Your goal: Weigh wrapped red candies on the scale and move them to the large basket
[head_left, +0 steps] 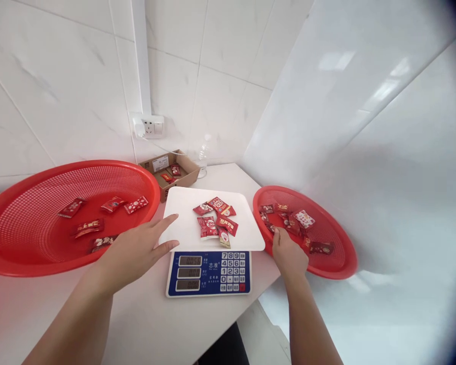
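My left hand (137,253) is open, its fingers stretched toward the left edge of a white scale pan (182,223), with nothing in it. Several small red candy packets (217,219) lie loosely piled on the pan of the digital scale (209,274). My right hand (291,256) reaches over the near left rim of the smaller red basket (342,248), fingers closed by its packets. The thumb tip is beside a dark red packet (270,226); what the fingers hold is hidden. Other wrapped packets (304,218) lie in that basket, one of them mostly white.
A large red mesh basket (34,203) with several scattered candy packets (113,204) stands at left. Behind the scale sit a cardboard box (190,175) with a few packets and a clear plastic bottle (204,152). A wall socket (149,126) holds a white plug. The table (144,324) edge slants at right.
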Demonstrator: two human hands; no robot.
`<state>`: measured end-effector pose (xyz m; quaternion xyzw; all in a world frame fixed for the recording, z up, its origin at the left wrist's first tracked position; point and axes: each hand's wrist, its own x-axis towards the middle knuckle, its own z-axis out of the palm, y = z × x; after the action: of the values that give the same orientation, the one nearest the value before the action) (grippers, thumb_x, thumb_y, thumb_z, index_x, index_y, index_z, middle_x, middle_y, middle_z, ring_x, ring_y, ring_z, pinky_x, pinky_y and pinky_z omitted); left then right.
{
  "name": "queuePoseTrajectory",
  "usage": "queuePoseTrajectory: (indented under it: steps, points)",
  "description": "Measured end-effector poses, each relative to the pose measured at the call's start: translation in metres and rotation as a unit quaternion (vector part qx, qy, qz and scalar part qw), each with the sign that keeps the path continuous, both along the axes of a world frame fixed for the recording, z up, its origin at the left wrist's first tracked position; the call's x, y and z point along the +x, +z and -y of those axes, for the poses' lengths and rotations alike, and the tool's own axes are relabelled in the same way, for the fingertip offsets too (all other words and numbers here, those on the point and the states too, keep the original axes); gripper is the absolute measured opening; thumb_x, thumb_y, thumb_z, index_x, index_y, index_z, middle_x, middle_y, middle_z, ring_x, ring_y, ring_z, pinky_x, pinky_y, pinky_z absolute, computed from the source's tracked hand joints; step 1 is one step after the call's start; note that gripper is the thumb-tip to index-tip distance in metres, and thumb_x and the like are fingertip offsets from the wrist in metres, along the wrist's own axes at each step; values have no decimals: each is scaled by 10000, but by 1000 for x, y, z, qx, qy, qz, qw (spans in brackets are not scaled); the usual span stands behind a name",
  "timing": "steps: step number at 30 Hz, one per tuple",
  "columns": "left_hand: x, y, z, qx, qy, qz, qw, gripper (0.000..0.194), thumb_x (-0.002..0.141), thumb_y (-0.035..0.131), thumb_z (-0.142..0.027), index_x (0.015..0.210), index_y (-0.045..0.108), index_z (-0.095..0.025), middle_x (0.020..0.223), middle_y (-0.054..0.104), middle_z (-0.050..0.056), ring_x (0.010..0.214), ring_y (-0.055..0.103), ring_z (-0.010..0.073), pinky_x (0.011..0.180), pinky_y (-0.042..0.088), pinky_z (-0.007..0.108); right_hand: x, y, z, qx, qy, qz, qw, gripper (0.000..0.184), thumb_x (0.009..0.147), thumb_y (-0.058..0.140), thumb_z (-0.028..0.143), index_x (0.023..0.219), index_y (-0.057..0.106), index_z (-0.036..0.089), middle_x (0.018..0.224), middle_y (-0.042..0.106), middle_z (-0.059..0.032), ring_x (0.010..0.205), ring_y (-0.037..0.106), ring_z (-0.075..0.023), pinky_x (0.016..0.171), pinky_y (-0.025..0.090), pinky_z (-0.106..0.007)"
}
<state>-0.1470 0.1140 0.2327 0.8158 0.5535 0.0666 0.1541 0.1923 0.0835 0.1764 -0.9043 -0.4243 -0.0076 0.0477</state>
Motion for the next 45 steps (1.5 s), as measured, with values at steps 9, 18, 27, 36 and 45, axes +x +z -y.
queuePoseTrajectory:
  steps: [9, 18, 27, 36, 45]
  points:
    - [3, -2, 0, -2, -3, 7, 1000, 607, 906, 319, -562, 1442, 335, -277, 1350, 558, 106, 1158, 576, 342, 871, 504, 498, 3, -4, 1, 11, 16, -16, 1000, 494, 974, 177, 405, 1318, 491, 240, 964, 713, -126, 874, 685, -258, 740, 493, -371]
    - [36, -16, 9, 43, -113, 39, 992, 542, 921, 321, -557, 1403, 403, -322, 1527, 335, 45, 1436, 185, 287, 1130, 269, 530, 6, 4, 1, 1, 35, -36, 999, 507, 974, 146, 401, 1290, 501, 225, 913, 716, -132, 850, 690, -263, 727, 497, -385]
    - [95, -18, 5, 80, -212, -24, 974, 516, 894, 354, -593, 1302, 530, -331, 1544, 273, 127, 1427, 153, 346, 1115, 220, 603, 15, -4, 4, 15, 54, -36, 998, 480, 978, 166, 398, 1281, 501, 237, 922, 717, -118, 810, 696, -240, 740, 510, -386]
    - [101, -40, -14, 147, -148, -62, 976, 490, 898, 426, -537, 1285, 557, -267, 1484, 387, 158, 1411, 236, 349, 1104, 240, 595, 17, 0, 9, 18, 83, -48, 995, 475, 976, 166, 380, 1268, 508, 227, 875, 719, -107, 770, 693, -234, 683, 505, -342]
    - [112, -45, -13, 148, -105, -61, 982, 565, 882, 508, -453, 1381, 438, -196, 1516, 334, 139, 1422, 225, 308, 1142, 230, 524, 19, 9, 14, 11, 128, -111, 985, 540, 960, 165, 494, 1359, 451, 268, 1159, 671, -90, 960, 659, -256, 785, 484, -389]
